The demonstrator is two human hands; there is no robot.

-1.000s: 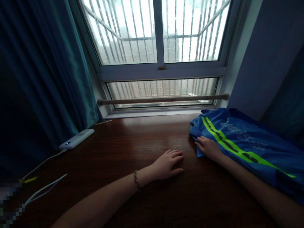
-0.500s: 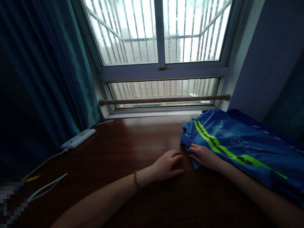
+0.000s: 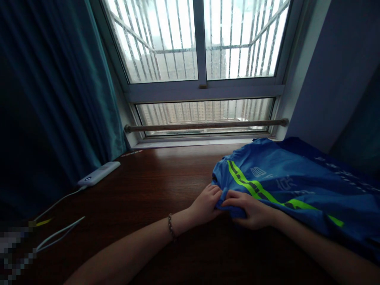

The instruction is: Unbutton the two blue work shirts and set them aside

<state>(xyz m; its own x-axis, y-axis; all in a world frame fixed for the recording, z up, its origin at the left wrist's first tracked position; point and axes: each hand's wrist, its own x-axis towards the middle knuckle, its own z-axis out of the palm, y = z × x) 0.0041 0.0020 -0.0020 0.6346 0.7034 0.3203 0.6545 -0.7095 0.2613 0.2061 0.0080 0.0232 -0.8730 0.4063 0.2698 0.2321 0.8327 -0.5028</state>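
A blue garment (image 3: 297, 182) with a bright green and black stripe lies on the dark wooden surface (image 3: 154, 182) at the right. My right hand (image 3: 252, 208) is closed on the garment's near left edge, fingers curled over the cloth. My left hand (image 3: 204, 204), with a beaded bracelet on its wrist, touches the same edge from the left, its fingertips tucked into the fabric. Both hands meet at the garment's corner near the middle of the view.
A white power bank (image 3: 99, 173) with a white cable (image 3: 56, 202) lies at the left by a teal curtain (image 3: 59, 87). A barred window (image 3: 202, 43) with a wooden rod (image 3: 204, 125) runs along the back. A blue-grey wall (image 3: 332, 67) stands at the right.
My right hand has dragged the blue garment leftward across the wood. My left hand, flat on the wood before, has now taken hold of the garment's edge.
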